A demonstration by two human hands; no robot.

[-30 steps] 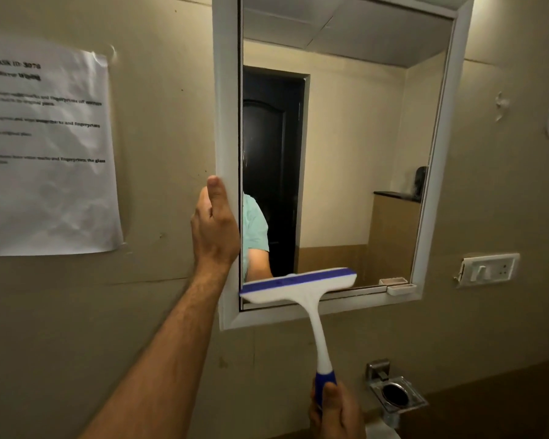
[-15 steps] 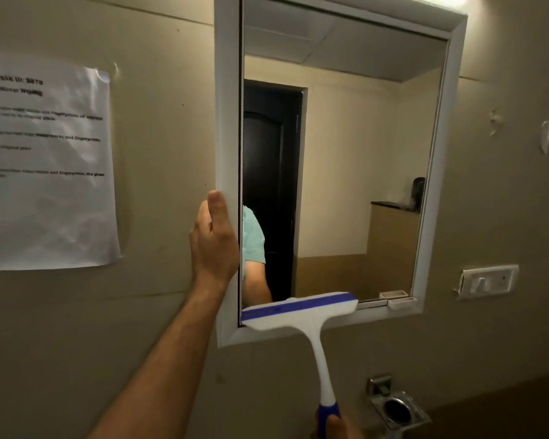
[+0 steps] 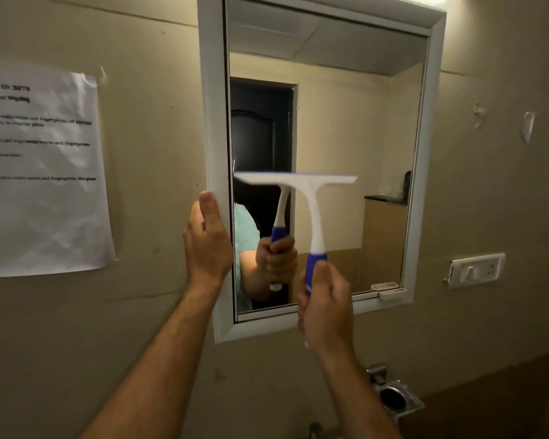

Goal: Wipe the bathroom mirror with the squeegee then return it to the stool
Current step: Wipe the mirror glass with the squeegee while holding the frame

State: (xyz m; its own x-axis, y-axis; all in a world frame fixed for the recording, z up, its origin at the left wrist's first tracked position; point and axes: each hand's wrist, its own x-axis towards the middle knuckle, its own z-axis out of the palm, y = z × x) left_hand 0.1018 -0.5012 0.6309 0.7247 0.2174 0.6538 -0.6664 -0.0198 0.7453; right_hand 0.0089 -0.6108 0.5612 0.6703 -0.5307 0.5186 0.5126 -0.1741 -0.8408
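Note:
A white-framed bathroom mirror (image 3: 355, 122) hangs on the beige wall. My right hand (image 3: 327, 299) grips the blue handle of a white squeegee (image 3: 308, 198), whose blade lies level across the left half of the glass at about mid-height. My left hand (image 3: 206, 239) holds the mirror frame's left edge, thumb up along the frame. The glass reflects the squeegee, my gripping hand and a teal sleeve. The stool is out of view.
A printed task sheet (image 3: 38, 172) is taped to the wall at left. A white switch plate (image 3: 476, 269) sits right of the mirror. A metal holder (image 3: 393, 397) juts from the wall below. Two small hooks are stuck up at the right.
The squeegee has risen from the mirror's bottom edge to about mid-height, and my right hand has come up into full view. My left hand stays on the frame.

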